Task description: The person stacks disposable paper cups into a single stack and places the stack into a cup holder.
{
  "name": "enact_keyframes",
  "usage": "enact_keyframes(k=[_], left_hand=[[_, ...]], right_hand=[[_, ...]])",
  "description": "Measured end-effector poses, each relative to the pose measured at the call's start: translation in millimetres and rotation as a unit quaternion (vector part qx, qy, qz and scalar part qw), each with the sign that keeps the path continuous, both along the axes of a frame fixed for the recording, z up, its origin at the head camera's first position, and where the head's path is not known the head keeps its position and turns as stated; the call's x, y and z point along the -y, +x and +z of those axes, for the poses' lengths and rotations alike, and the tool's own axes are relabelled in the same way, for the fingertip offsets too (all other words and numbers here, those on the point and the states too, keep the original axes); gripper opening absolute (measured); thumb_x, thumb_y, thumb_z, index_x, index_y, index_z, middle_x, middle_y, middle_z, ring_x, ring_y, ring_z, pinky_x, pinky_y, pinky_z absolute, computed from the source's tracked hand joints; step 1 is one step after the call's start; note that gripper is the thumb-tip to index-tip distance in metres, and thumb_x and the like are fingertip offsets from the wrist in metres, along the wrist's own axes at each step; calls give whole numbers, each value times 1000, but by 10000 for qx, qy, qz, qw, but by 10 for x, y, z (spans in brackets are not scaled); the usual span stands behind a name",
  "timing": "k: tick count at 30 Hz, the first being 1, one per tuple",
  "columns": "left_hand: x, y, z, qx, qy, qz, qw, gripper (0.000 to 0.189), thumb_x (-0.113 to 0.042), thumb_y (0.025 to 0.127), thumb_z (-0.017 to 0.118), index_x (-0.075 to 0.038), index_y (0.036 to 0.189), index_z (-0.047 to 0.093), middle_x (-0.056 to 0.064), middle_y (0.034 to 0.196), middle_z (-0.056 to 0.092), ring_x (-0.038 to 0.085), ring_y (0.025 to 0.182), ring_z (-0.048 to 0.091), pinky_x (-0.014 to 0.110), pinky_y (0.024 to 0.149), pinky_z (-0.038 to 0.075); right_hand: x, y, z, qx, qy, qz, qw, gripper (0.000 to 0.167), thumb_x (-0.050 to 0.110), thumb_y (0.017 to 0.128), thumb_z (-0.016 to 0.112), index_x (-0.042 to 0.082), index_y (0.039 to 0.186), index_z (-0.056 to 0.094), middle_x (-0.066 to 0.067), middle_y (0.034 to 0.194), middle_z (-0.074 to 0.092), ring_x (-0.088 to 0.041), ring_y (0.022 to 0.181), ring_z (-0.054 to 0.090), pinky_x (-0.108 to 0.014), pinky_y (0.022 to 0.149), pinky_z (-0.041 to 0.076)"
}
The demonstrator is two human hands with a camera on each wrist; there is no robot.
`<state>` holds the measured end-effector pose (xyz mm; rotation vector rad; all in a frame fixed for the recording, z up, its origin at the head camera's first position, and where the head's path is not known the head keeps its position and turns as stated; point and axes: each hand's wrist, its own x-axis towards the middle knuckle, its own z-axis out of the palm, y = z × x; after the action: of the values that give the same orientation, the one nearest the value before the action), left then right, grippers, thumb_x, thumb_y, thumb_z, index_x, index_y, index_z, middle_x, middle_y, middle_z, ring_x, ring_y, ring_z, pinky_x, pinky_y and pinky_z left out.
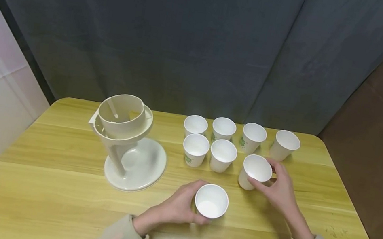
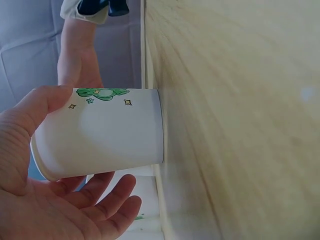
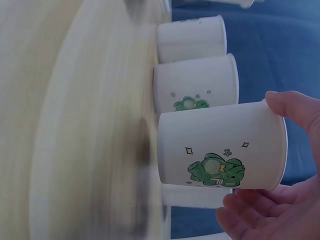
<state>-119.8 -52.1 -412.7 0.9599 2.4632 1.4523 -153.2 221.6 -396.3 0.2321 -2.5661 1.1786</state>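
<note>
My left hand [image 1: 179,203] grips a white paper cup [image 1: 212,201] near the front middle of the table, thumb on one side and fingers on the other. Green cartoon print shows on this cup's wall in the left wrist view. Farther right, my right hand [image 1: 279,187] holds a second paper cup [image 1: 257,168] by its rim and side. A green cartoon animal [image 3: 217,170] is printed on that one in the right wrist view. Both cups are upright with their mouths up. Whether the right one touches the table I cannot tell.
Several more white paper cups stand upright behind the hands: a back row including a far-right cup [image 1: 284,145], and a front pair including a left cup [image 1: 196,149]. A cream plastic stand with a ring-shaped holder [image 1: 121,122] and round base [image 1: 144,166] stands left on the wooden table [image 1: 55,198].
</note>
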Motion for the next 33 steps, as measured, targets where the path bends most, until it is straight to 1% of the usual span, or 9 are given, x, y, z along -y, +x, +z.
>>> enact_keyframes(k=[4,8,13,16,20,25,29,33], left_hand=[[2,1,6,8,-14,11,10000,68,-11,62,85,-4,121,52,6,115,61,22,104,57,36,93,45],[-2,-1,10,7,-31,23,10000,68,-12,62,85,-4,121,52,6,114,61,22,104,57,36,93,45],[-5,-7,10,3,-25,29,10000,68,-11,61,85,-4,120,53,7,114,61,22,104,57,36,93,45],[-6,-3,13,6,-22,44,10000,68,-11,61,85,-4,120,53,7,114,61,22,104,58,36,93,45],[-6,-1,9,-5,-36,74,10000,68,-11,60,85,-4,120,53,6,113,62,21,103,58,36,93,46],[-3,-4,2,-5,-64,90,9999,68,-11,60,85,-4,120,53,6,114,62,20,103,57,36,93,46],[-1,-8,-7,16,-50,83,10000,68,-11,61,85,-4,120,53,5,114,62,20,103,57,36,92,45],[0,-13,-21,14,-4,67,10000,67,-11,61,85,-5,120,53,5,113,62,20,102,58,35,91,46]], right_hand=[[23,117,73,-36,76,98,9999,65,11,67,82,-5,122,51,-17,109,56,-24,97,51,-42,74,51],[35,230,197,-84,165,181,9997,68,12,67,83,-5,124,50,-16,109,57,-22,97,52,-35,74,50],[70,350,389,-326,169,349,9987,73,11,63,85,-1,126,51,-13,113,59,-8,99,49,-18,74,47],[107,403,488,-517,104,528,9972,75,9,61,86,-1,126,51,-12,114,59,-2,100,47,-12,75,44],[169,458,603,-748,36,778,9942,76,6,58,87,2,126,53,-7,114,59,-2,100,48,-11,75,44],[259,522,715,-933,-45,1077,9898,76,6,57,88,6,126,54,-3,115,60,-4,100,50,-13,75,45],[328,556,754,-946,-78,1265,9874,78,6,57,88,7,127,53,-1,115,59,-5,100,51,-15,76,46],[395,574,756,-942,-117,1485,9843,78,7,57,88,9,127,53,0,115,59,-7,99,52,-19,76,48]])
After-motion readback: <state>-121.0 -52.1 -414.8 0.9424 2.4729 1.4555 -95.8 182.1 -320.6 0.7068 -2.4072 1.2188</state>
